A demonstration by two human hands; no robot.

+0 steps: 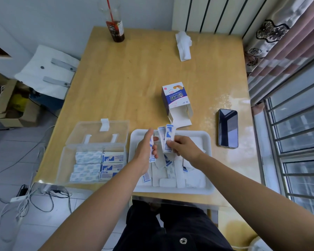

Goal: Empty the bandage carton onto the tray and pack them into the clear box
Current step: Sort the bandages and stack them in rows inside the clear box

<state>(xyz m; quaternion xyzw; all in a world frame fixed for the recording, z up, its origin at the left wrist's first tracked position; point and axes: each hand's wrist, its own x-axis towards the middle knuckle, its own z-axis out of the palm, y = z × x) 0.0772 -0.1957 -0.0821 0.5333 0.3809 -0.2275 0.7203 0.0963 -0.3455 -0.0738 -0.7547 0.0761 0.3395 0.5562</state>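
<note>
A white tray (209, 160) sits at the table's near edge with several wrapped bandages (172, 171) scattered in it. Above the tray, my right hand (183, 147) pinches a small upright bunch of blue-and-white bandages (168, 138). My left hand (146, 148) holds a thin stack of bandages (151, 151) edge-on, just left of that bunch. The clear box (65, 163) lies open left of the tray, with neat rows of bandages (98, 165) inside and its lid (98, 131) tipped back. The opened bandage carton (174, 100) lies behind the tray, flap toward it.
A phone (227, 128) lies right of the tray. A drink bottle with a red straw (116, 29) and a crumpled tissue (184, 45) stand at the far side of the table. Cables (25, 198), a cardboard box (11, 105) and a white bag (47, 71) lie left, off the table.
</note>
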